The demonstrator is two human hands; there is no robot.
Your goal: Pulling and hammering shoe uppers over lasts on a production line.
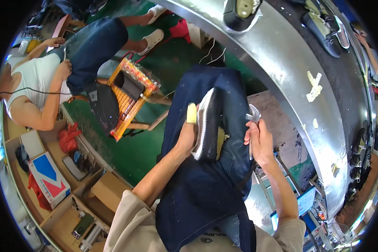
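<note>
In the head view, the left hand (188, 137), half closed, grips the pale sole side of a black shoe (210, 132) over the dark blue trousers (199, 82), left of the metal bench's (279, 48) near edge; the lap probably steadies it. The right hand (260, 141), loosely closed, holds a metal tool (254, 113) apart from it.

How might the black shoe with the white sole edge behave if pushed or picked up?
The black shoe with the white sole edge is probably stiff: its outline shows no sagging. It could tip or slide if pushed, since only the bare left hand grips it, above creased dark blue cloth. Its smooth, faintly shiny side may feel slippery.
</note>
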